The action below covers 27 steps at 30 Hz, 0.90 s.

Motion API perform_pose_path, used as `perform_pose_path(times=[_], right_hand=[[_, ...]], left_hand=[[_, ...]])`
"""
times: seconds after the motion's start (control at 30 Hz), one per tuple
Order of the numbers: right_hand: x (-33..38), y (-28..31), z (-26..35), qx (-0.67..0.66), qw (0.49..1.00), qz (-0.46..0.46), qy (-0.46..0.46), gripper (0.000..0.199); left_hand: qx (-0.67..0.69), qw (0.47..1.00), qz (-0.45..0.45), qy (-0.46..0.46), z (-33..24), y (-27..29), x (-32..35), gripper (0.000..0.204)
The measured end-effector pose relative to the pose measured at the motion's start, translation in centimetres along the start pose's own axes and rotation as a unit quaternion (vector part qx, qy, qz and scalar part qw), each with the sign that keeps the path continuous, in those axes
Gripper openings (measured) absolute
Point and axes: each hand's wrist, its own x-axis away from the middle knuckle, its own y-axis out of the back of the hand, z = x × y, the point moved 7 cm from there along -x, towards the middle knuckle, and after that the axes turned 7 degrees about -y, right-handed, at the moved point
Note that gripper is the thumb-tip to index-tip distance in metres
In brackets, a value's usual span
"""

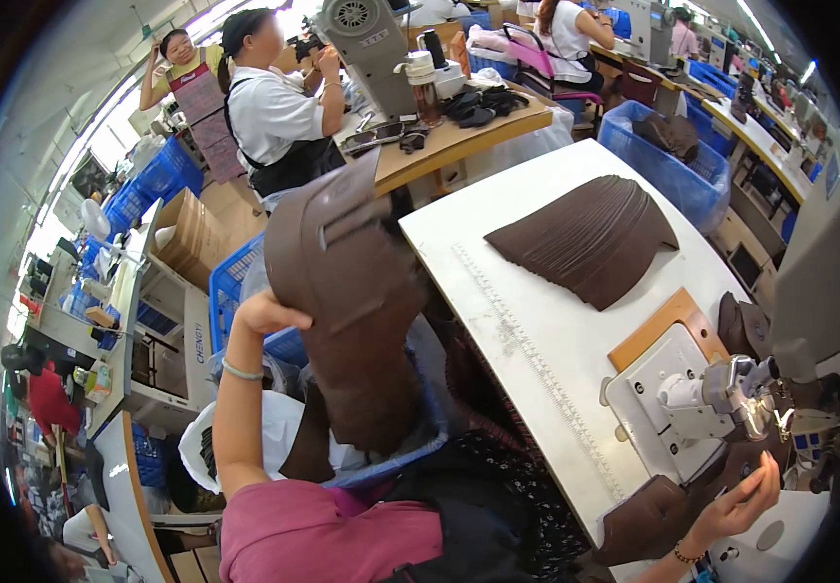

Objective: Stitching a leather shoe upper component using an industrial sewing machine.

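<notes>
White desk [537, 321] carries a fanned stack of brown leather pieces [590, 238] beyond the sewing machine [731, 389]. Left of the desk, the left hand [266, 313] lifts a large leather piece [347, 291], fingers closed on its edge. Right hand [736, 505] rests below the machine's needle, fingers loosely spread. Step judged: fetching; next, lay the piece under the needle.

Hidden and cut-off parts at the sewing station

The left hand [266, 313] shows only its back; its fingers vanish behind the large brown leather piece [352, 282], which also covers most of the blue basket [235, 291] beneath. The right hand [739, 505] partly covers a smaller brown leather piece [646, 520], cut off by the table edge. The sewing machine [760, 389] needle area is too cluttered to read; its body fades into the dark rim.
</notes>
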Motion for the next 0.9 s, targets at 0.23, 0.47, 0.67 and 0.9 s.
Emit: perform_pose_path(times=[0.23,0.47,0.67,0.9], right_hand=[[0.3,-0.4,-0.9,0.001,1.0,0.002,0.0,0.021],[-0.1,0.3,-0.9,0.016,1.0,-0.004,0.001,0.021],[-0.2,1.2,-1.5,0.001,1.0,-0.02,-0.011,0.021],[-0.5,1.6,-1.6,0.024,0.999,-0.035,-0.005,0.019]], left_hand=[[0.075,0.963,-0.067,0.25,13.8,4.3,9.4,0.046],[-0.042,0.879,0.006,0.476,14.3,1.4,9.6,0.052],[-0.319,0.754,0.03,0.574,12.7,3.2,8.1,0.093],[-0.385,0.744,0.057,0.543,14.0,4.3,6.8,0.092]])
